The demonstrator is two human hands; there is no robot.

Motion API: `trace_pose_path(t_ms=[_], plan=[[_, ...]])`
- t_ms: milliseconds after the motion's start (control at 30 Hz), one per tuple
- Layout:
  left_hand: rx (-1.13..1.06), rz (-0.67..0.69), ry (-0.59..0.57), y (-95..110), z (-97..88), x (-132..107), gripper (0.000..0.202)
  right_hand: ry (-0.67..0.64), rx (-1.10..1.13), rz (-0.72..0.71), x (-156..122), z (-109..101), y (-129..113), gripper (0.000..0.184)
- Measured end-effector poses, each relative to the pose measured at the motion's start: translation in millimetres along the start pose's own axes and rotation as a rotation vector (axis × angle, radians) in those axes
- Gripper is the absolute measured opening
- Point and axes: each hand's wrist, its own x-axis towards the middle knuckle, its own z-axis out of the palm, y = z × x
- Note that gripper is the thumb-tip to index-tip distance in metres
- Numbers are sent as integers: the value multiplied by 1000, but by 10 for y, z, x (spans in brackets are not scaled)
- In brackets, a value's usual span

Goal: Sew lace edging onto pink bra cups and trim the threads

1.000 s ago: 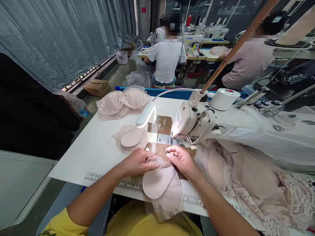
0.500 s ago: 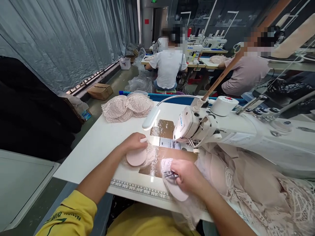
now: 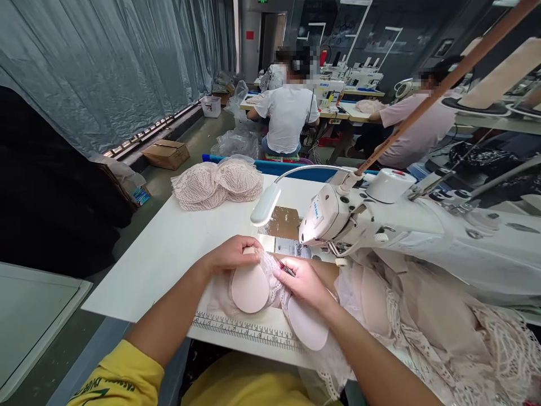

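A pale pink lace bra piece with two padded cups hangs between my hands in front of the sewing machine [image 3: 325,217]. My left hand [image 3: 232,255] pinches the top of the left cup [image 3: 250,287]. At the lace edge of the right cup [image 3: 307,321], my right hand [image 3: 302,282] is closed on small metal thread snips [image 3: 286,267] and also grips the lace. The lace strip [image 3: 273,270] joins the cups between my fingers. Sheer fabric trails below my right hand over the table's front edge. The palms are hidden.
Stacked lace cups [image 3: 217,183] lie at the table's back left. A lamp [image 3: 266,206] bends over the needle area. More lace garments [image 3: 422,304] are heaped on the right. A printed ruler [image 3: 249,332] runs along the front edge. Two people [image 3: 291,118] sit at machines beyond.
My left hand has moved slightly right and down with its cup, and my right hand up and left with the snips. Both hands are now close together at the lace between the cups.
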Motion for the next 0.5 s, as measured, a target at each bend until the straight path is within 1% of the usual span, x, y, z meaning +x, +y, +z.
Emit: trace_pose_path(t_ms=[100,133,167,267,367,433,500], plan=[[237,177,77,8,71,16,42,-23,-4,-25,-18,15,6,31],[291,215,75,12,105,29,43,-33,3,-34,-23,14,3,32],[321,226,56,15,138,45,40,-40,15,-40,-27,12,-2,32],[277,149,-50,6,208,93,26,-41,62,-36,-32,-11,-8,26],[133,73,-134,-21,217,128,27,-4,63,-24,-46,-69,42,21],[29,41,-169,-34,207,141,27,13,50,-13,-63,-126,100,28],[-63,17,-196,-38,202,145,25,-3,42,-7,-79,-185,146,36]])
